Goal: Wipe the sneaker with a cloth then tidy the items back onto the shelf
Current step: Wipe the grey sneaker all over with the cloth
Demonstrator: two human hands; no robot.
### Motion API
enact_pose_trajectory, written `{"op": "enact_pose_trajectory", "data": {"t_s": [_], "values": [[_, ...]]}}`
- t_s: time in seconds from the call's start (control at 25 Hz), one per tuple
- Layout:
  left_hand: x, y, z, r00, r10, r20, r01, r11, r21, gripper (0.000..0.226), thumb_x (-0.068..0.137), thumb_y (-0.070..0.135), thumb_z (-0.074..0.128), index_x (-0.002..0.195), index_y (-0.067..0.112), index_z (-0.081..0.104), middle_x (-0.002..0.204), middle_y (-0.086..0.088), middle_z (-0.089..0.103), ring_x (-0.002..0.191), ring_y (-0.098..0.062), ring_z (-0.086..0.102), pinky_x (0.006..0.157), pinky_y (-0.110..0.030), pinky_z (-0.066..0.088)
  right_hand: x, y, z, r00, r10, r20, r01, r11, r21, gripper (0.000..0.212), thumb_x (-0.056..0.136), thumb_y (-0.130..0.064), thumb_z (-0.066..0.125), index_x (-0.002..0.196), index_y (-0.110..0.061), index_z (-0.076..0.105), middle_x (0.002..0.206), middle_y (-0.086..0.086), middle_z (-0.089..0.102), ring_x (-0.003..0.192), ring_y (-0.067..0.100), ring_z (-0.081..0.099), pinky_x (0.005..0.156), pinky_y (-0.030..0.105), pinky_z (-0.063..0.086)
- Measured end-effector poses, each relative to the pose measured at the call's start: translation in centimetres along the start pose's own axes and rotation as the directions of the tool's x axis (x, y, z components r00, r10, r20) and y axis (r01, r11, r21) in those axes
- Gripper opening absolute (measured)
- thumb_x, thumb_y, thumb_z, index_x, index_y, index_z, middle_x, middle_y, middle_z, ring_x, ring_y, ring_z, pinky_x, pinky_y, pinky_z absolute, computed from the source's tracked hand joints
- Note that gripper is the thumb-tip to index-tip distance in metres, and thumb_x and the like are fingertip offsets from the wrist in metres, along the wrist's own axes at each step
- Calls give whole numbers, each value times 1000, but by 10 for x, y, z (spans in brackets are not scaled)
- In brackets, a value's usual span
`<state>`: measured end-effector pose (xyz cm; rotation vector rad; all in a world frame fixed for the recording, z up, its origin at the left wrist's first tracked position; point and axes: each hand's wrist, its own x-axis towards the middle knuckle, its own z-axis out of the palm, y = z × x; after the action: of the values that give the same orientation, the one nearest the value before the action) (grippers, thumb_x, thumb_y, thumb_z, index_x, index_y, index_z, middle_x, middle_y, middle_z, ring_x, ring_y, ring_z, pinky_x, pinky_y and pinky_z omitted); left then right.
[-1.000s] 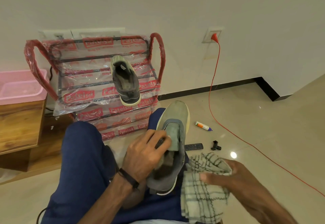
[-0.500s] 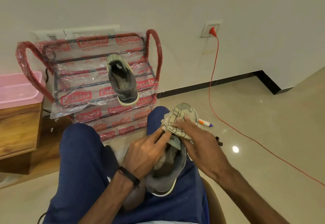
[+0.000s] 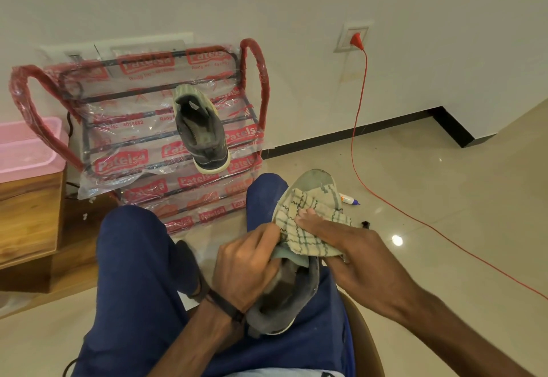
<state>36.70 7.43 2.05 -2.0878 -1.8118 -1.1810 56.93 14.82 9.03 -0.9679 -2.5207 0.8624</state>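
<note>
A grey-green sneaker point(image 3: 314, 182) lies on my right thigh, toe pointing away from me. My left hand point(image 3: 246, 264) grips its side and collar, fingers curled into the opening. My right hand point(image 3: 335, 239) presses a checked cream cloth point(image 3: 308, 222) onto the sneaker's tongue and upper, thumb on top and fingers curled round the cloth's edge. The matching sneaker point(image 3: 201, 132) rests heel-down on the red metal shoe shelf point(image 3: 255, 62), which is wrapped in printed clear plastic.
A red cable point(image 3: 357, 127) runs from a wall socket across the tiled floor at right. A glue tube point(image 3: 348, 199) and a small black item point(image 3: 366, 224) lie beside the sneaker's toe. A pink tub point(image 3: 26, 151) sits on a wooden cabinet point(image 3: 29, 216) at left.
My right hand brought the cloth from my lap up onto the sneaker, then slid it from the toe back toward the tongue. My left hand kept its grip.
</note>
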Motion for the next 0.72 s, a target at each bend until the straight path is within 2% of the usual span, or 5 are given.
{"op": "enact_pose_trajectory", "data": {"t_s": [0.16, 0.28, 0.48, 0.64, 0.72], "values": [[-2, -5, 1, 986, -154, -70, 150, 987, -57, 9, 97, 21, 44, 100, 20, 53, 66, 1, 66, 51, -17, 59, 45, -31, 43, -21, -3, -2, 990, -130, 53, 126, 990, 67, 77, 79, 17, 61, 146, -20, 52, 152, -9, 48, 142, 6, 42, 115, 31, 38], [-6, -10, 1, 991, -115, -76, 106, 988, -108, 21, 89, 13, 44, 107, 19, 54, 67, -2, 69, 58, -13, 59, 50, -29, 45, -25, 6, -9, 954, -270, 126, 280, 958, -63, 88, 67, 24, 62, 146, -15, 51, 155, -4, 45, 144, 9, 40, 116, 32, 38], [-4, -9, 5, 995, -50, -92, 39, 993, -109, 25, 109, 35, 37, 110, 18, 56, 71, -2, 69, 60, -13, 61, 56, -29, 47, 4, 11, 3, 991, 16, -133, -16, 1000, 8, 67, 83, 6, 56, 145, -20, 53, 149, -6, 52, 139, 4, 46, 112, 31, 43], [-8, -12, 4, 996, -17, -89, 8, 995, -99, 27, 109, 38, 39, 108, 17, 56, 71, -2, 69, 56, -14, 64, 53, -30, 49, -4, 6, 12, 997, -80, 23, 82, 986, -143, 72, 87, -4, 63, 153, -22, 41, 157, -6, 40, 147, -2, 27, 118, 17, 27], [-6, -11, 5, 997, -2, -79, -4, 997, -82, 19, 105, 33, 47, 107, 16, 56, 71, -2, 70, 57, -15, 65, 52, -32, 50, 3, 19, 4, 996, -89, -9, 86, 982, -169, 78, 85, -2, 69, 154, -24, 39, 156, -7, 40, 143, -10, 20, 118, 15, 24]]}}
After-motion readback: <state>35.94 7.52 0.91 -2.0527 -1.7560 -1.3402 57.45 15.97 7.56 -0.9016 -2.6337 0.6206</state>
